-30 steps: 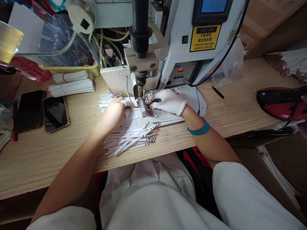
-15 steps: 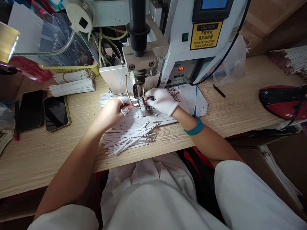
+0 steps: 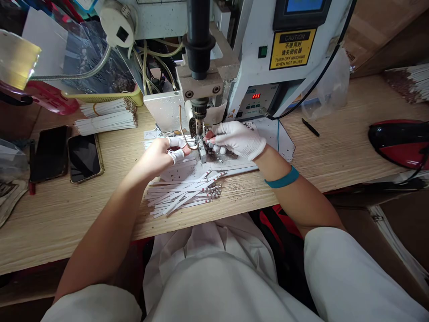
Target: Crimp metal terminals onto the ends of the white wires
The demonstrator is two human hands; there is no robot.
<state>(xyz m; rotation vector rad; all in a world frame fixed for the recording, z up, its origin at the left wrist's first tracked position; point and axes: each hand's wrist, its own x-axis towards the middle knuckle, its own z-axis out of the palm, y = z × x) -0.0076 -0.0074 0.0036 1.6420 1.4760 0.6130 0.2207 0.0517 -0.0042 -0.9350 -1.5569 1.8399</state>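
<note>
White strips on the desk: how many can you count?

Too many for an exact figure. Over a dozen lie loose in a crossed heap, their ends tipped with red and metal. Two more bound bundles sit left of the bench machine, and a further stack lies in the far right corner.

And the grips?

Two. The left grip, bare but for two white finger cots, is curled over strips running in toward the machine's head; I can't tell whether it is pinching them. The right grip, in a white glove, has its fingers bunched beside a small metal block under that head. Anything held there is too small to tell.

Where's the heap relative to them?

On the desk just below both grips, touching neither, and nearer the left one.

What else is close by?

One teal wristband on the right arm, one copper-coloured tube curving down beside the block, and two phones lying side by side toward the desk's left end.
</note>
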